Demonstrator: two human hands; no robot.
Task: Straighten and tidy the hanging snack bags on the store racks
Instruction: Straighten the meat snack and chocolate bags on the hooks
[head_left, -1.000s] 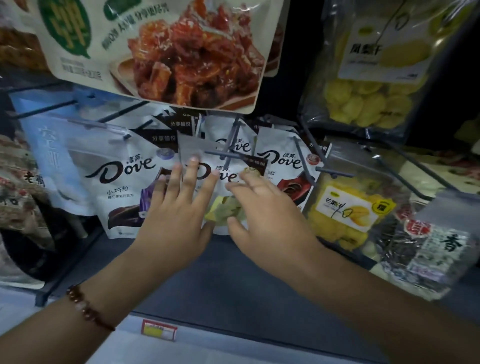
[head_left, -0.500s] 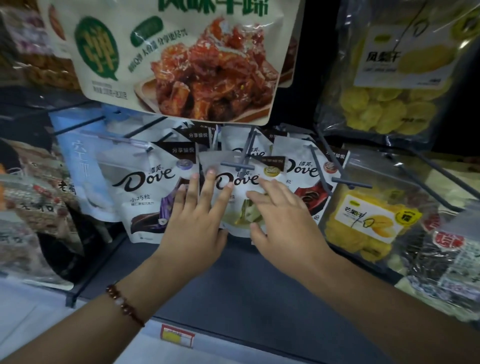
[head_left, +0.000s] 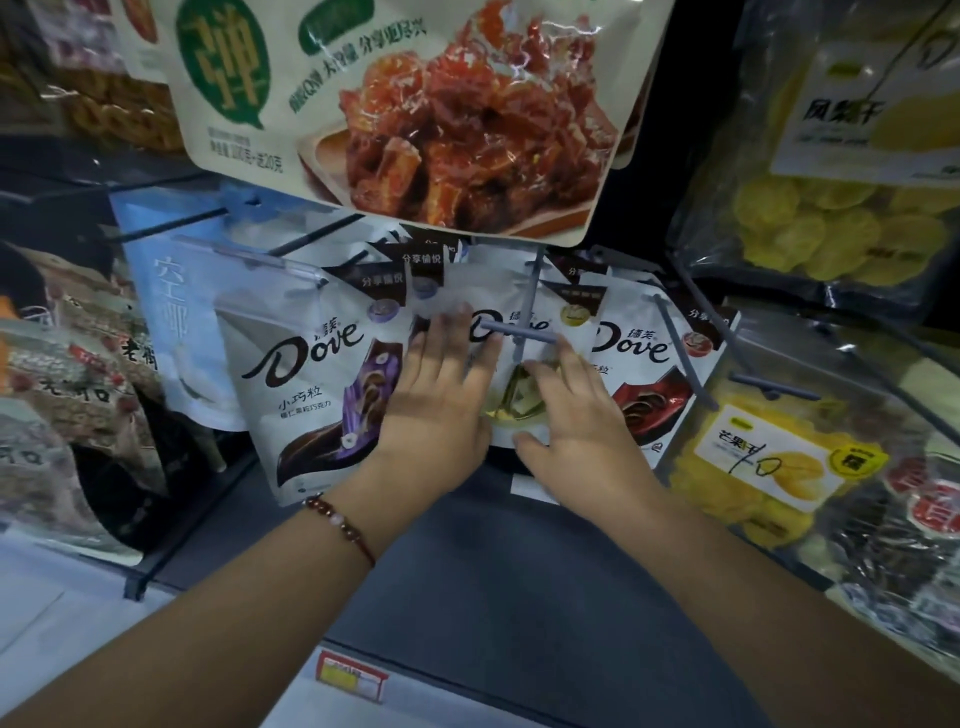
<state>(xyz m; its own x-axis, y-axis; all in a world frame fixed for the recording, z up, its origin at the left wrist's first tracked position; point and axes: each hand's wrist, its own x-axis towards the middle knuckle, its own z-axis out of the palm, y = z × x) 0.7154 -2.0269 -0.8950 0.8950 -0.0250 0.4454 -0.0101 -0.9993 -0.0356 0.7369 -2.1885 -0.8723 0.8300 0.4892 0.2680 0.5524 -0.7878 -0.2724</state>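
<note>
Head view: price tag (head_left: 352, 676) on the shelf edge nearest, below the middle Dove bag (head_left: 506, 410). Left hand (head_left: 439, 410) and right hand (head_left: 576, 415) both lie flat, fingers straight, on that bag, which hangs from the grey peg (head_left: 519, 332). Best to press evenly and square its bottom edge with the purple Dove bag (head_left: 317, 384) left of it. Red Dove bag (head_left: 649, 384) overlaps its right side. Big meat-snack bag (head_left: 415, 109) hangs above it, blocking the hook's back.

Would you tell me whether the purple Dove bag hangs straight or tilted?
Tilted: the purple Dove bag leans, its logo slanting upward to the right.
</note>
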